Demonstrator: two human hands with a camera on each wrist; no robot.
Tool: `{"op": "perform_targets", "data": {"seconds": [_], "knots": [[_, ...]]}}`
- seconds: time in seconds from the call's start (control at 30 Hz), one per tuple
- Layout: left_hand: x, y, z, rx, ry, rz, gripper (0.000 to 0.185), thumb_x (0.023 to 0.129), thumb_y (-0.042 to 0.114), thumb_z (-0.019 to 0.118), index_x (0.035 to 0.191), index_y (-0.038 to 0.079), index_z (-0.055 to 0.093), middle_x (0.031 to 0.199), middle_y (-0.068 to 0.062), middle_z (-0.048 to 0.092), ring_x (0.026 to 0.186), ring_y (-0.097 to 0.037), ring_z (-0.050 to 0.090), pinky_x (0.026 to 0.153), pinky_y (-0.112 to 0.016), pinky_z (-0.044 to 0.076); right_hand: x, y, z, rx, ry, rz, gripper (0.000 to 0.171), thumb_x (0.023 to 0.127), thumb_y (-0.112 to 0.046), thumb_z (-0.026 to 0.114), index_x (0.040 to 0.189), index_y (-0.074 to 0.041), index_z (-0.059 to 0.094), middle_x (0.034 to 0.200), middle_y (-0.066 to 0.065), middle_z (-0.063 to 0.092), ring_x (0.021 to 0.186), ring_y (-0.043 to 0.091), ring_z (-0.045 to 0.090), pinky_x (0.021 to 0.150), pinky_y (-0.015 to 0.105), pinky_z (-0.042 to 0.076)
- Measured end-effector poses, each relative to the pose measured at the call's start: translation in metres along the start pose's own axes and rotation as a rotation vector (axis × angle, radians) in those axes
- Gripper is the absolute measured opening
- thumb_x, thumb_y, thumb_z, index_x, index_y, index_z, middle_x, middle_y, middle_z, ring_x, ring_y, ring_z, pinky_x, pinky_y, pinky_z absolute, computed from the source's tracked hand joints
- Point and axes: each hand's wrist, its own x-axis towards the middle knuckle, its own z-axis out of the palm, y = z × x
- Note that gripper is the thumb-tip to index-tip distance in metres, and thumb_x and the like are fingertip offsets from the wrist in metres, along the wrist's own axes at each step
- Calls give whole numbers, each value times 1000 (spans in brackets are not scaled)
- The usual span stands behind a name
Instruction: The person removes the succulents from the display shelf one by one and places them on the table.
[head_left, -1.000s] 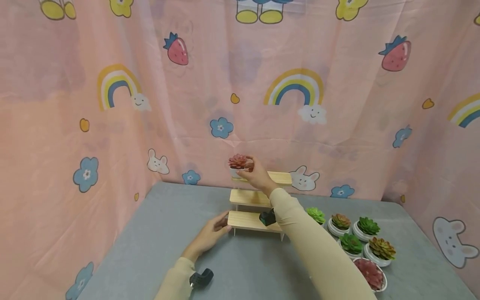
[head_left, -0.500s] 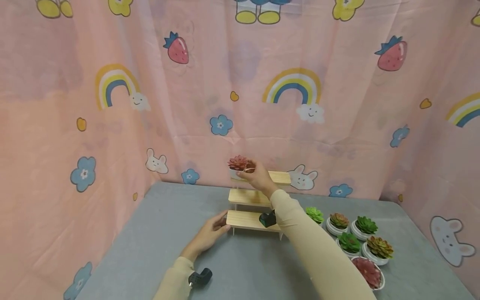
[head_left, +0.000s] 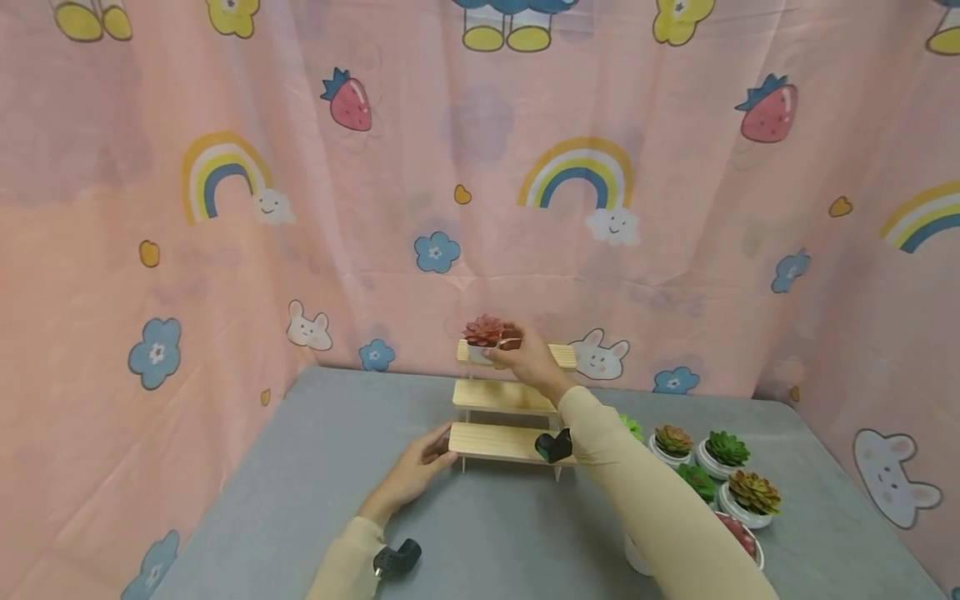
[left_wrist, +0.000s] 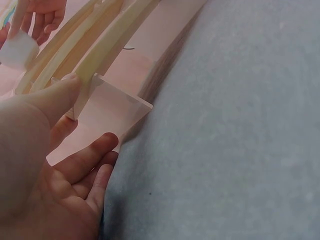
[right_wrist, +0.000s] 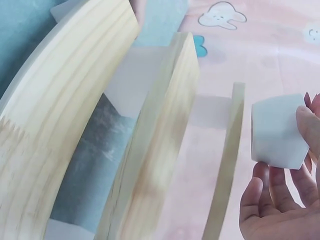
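My right hand [head_left: 527,358] holds a potted pink succulent [head_left: 483,330] by its pot, thumb on one side and fingers on the other. It is over the left part of the top board of a three-step wooden stand [head_left: 498,397]. In the right wrist view, a narrow gap shows between the base of the white pot [right_wrist: 278,131] and the top board [right_wrist: 231,150]. At the stand's bottom left end, my left hand [head_left: 408,468] grips the lowest board. The left wrist view shows its thumb on the board and fingers by the clear side panel [left_wrist: 112,107].
Several potted succulents, among them a green one [head_left: 727,450] and an orange-green one [head_left: 753,493], stand on the grey table [head_left: 315,467] at the right. My right sleeve [head_left: 660,500] partly covers them. A pink patterned curtain [head_left: 390,183] hangs close behind the stand.
My right hand and the succulent have shifted slightly right, uncovering the top board's left end. My right sleeve has moved right over the pots. The left hand keeps its grip on the stand.
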Motion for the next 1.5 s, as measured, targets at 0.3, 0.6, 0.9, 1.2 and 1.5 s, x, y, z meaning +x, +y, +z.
{"op": "perform_targets", "data": {"seconds": [0.3,0.6,0.9,1.2,1.5], "knots": [[-2,6,1,-1,-1,-4,64,104,28,58,157,3,33,138,-24,61,131,-39,56,115,-61,38,-20,-1,-28,-71,-9,-40,59,93,-16,73,145,-2,48,139,23,55,121,36,57,96,42,54],[-1,5,-2,-3,-2,4,64,103,29,59,156,1,34,136,-25,62,128,-39,58,113,-60,41,-38,4,-48,-108,-9,-67,58,93,-15,73,145,-4,50,137,22,58,119,37,59,97,46,55],[5,2,-6,-28,11,-17,63,102,28,61,156,7,38,136,-21,63,128,-34,59,113,-58,42,-55,7,-56,-104,-6,-102,52,92,-12,73,139,-1,54,131,23,63,113,36,64,96,45,57],[9,1,-8,-22,4,-23,64,102,29,61,156,6,37,137,-22,62,129,-36,58,114,-59,41,-62,14,-53,-98,-5,-105,55,93,-14,74,143,-6,54,132,20,63,110,31,65,92,34,58],[8,3,-8,-28,8,-30,63,102,28,61,156,6,37,136,-21,63,129,-35,58,114,-59,41,-84,10,-64,-119,12,-126,55,94,-15,73,143,-2,52,133,21,62,111,25,63,90,24,55]]}}
